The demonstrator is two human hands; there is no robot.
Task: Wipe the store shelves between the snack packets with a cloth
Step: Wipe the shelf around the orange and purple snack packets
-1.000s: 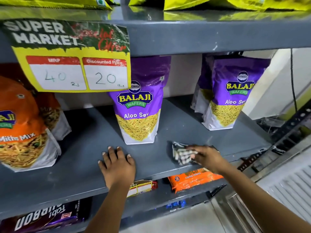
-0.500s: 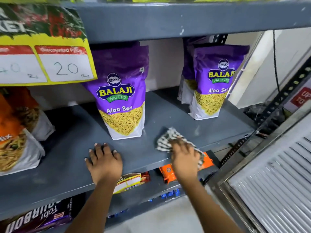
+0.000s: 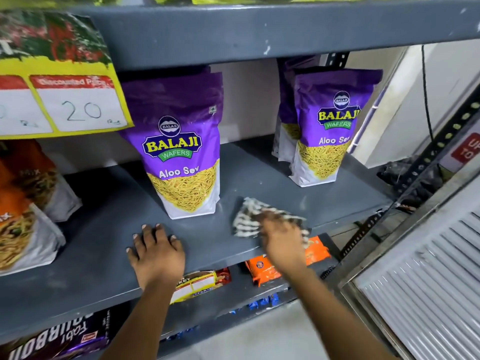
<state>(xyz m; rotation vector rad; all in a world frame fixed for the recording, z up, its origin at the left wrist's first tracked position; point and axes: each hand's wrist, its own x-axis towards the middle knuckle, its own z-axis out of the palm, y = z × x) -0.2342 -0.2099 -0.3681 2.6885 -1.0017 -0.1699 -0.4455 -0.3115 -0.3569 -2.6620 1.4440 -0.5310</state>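
Observation:
On the grey shelf (image 3: 104, 245), my right hand (image 3: 281, 239) presses a checked black-and-white cloth (image 3: 248, 216) flat near the front edge, in the gap between two purple Aloo Sev packets. One packet (image 3: 181, 157) stands upright at the middle, the other (image 3: 327, 126) at the right with a further purple packet behind it. My left hand (image 3: 155, 252) lies flat, fingers spread, on the shelf just in front of the middle packet, holding nothing. The right hand is blurred.
Orange snack packets (image 3: 23, 209) stand at the left. A yellow price sign (image 3: 59, 81) hangs from the shelf above (image 3: 259, 29). Biscuit packs (image 3: 280, 266) lie on the lower shelf. A perforated metal upright (image 3: 436, 152) and a slatted panel (image 3: 428, 281) are at the right.
My right hand has slid the cloth across the shelf between the two purple packets, a little away from the front edge. The left hand stays planted. The view has shifted rightward.

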